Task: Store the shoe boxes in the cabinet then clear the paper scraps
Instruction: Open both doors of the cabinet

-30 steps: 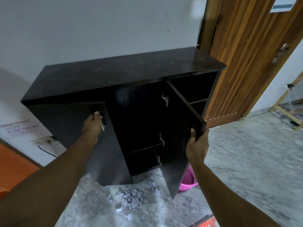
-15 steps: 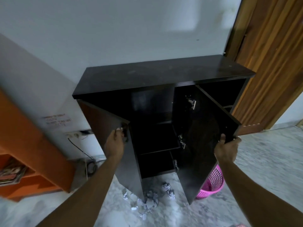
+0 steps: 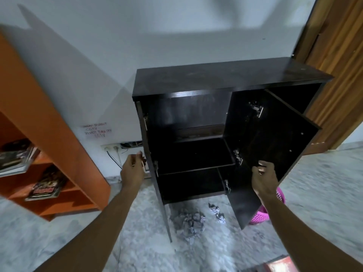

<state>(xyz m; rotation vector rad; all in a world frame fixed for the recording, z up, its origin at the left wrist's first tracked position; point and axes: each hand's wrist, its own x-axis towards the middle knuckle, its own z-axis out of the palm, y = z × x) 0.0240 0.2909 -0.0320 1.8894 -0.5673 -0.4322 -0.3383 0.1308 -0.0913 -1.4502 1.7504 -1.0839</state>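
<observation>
The black cabinet (image 3: 225, 77) stands against the wall with both doors swung wide, and its dark shelves hold nothing I can make out. My left hand (image 3: 132, 170) hovers just left of the edge-on left door (image 3: 164, 209), fingers loose, holding nothing. My right hand (image 3: 264, 178) is in front of the inner face of the right door (image 3: 279, 146), fingers half curled and off the door. Crumpled paper scraps (image 3: 189, 222) lie on the floor below the cabinet, with a few more paper scraps (image 3: 217, 212) to the right. A red shoe box corner (image 3: 279, 266) shows at the bottom edge.
A pink basket (image 3: 262, 214) sits on the floor behind the right door. An orange shelf unit (image 3: 59, 146) with magazines stands at the left. Wall sockets with cables (image 3: 115, 150) are beside the cabinet. A wooden door (image 3: 337, 61) is at the right.
Both doors have swung wider open. My hands have let go of the door edges. The view has shifted left, bringing the orange shelf into sight.
</observation>
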